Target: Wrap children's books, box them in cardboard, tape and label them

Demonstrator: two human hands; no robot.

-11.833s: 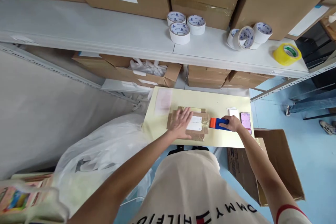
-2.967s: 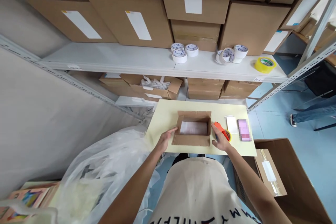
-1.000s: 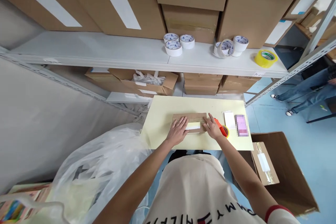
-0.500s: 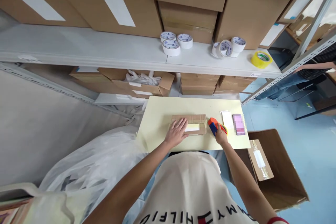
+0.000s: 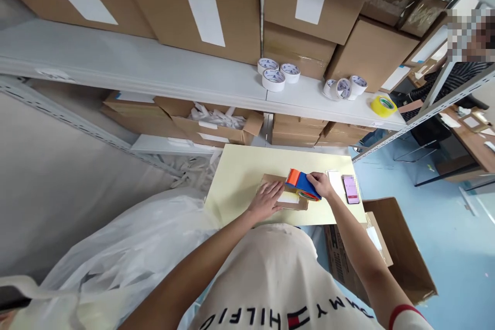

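Note:
A small cardboard box (image 5: 299, 205) with a white label lies on the pale yellow tabletop (image 5: 235, 180). My left hand (image 5: 266, 197) rests on the left part of the box, fingers stretched out flat. Closed around a blue and orange tape dispenser (image 5: 303, 181) is my right hand (image 5: 320, 183). The dispenser is above the right part of the box, its orange end toward my left hand; whether it touches the cardboard I cannot tell. It hides part of the box's top.
A phone (image 5: 350, 188) and white paper slips (image 5: 335, 181) lie at the tabletop's right. Below stands a big open carton (image 5: 412, 263) with a box inside. Tape rolls (image 5: 274, 80) and a yellow roll (image 5: 383, 106) sit on the shelf (image 5: 216, 75). Plastic sheeting (image 5: 127, 242) bulges at left.
My right hand has brought the tape dispenser left, from beside the box to over it, and turned it. My left hand stays on the box. The view has shifted somewhat.

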